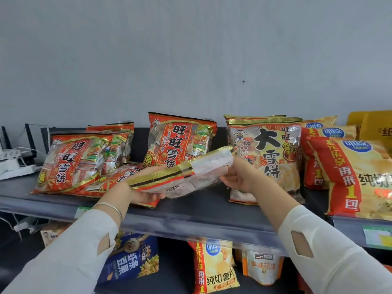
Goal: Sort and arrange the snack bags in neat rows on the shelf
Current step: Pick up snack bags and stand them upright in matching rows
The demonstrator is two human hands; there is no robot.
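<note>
Both hands grip a gold-edged clear plastic rice-cracker bag (184, 174) above the dark shelf (191, 221), left hand (135, 187) low, right hand (237, 177) high, its long axis slanting, probably toward the gap between standing bags.

A grey wall (191, 49) rises behind; white devices with cables (12, 160) sit far left.

Single head view, wide-angle, facing forward at grey wall (191, 49), slightly down onto dark shelf (191, 221); close, within arm's reach; lower shelf visible beneath; no second view.
</note>
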